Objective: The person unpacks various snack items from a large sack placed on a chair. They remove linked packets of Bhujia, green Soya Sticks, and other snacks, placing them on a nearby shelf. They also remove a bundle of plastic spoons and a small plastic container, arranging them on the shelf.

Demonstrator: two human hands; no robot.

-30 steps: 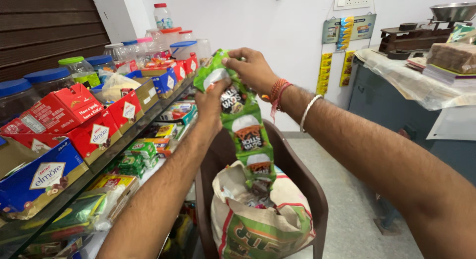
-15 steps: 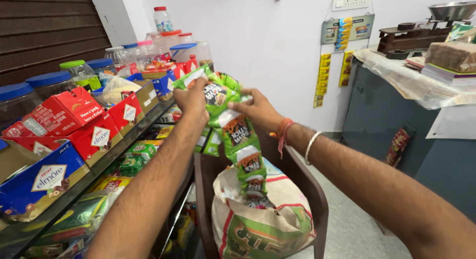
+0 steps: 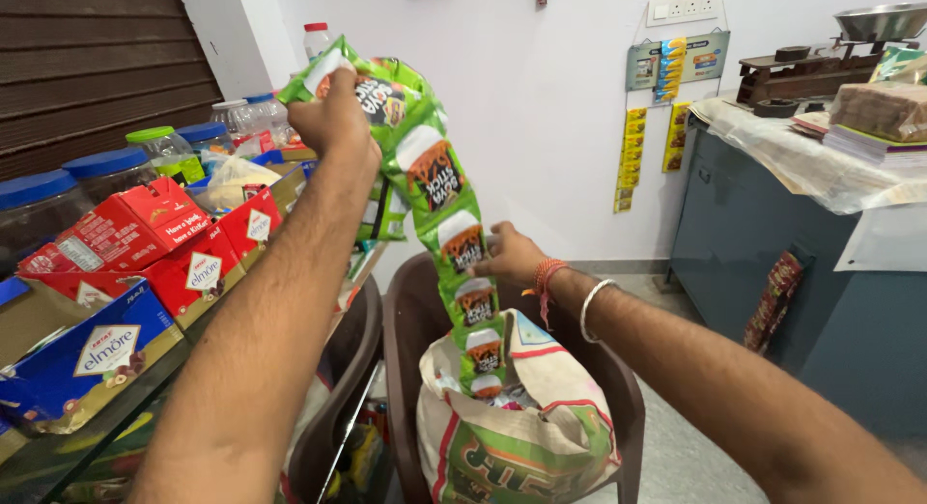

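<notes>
Above the brown plastic chair (image 3: pixel 417 301), a hanging strip of green snack sachets (image 3: pixel 446 210) is held up by both hands. About six sachets can be counted down the strip, with a second, shorter strip partly hidden behind the raised arm. The top of the strip is gripped in the left hand (image 3: pixel 333 118), whose fingers are closed around the uppermost sachet, high above the chair. Lower down, level with the chair back, the strip is pinched between thumb and fingers of the right hand (image 3: pixel 507 255); one red thread and one metal bangle are worn at that wrist. The strip's bottom end disappears into the open mouth of one printed cloth sack (image 3: pixel 512 436), which is seated on the chair.

Left of the chair, a shelf edge is crowded with three red cartons (image 3: pixel 159 238), one blue carton (image 3: pixel 92 359) and several lidded jars (image 3: pixel 174 152), leaving only a narrow gap beside the chair. Right of the chair, open floor runs to a blue-grey counter (image 3: pixel 763 263).

Compared with half a second earlier, the left hand has been lifted higher and the right hand has been slid further down the strip, so that more sachets are drawn out of the sack.
</notes>
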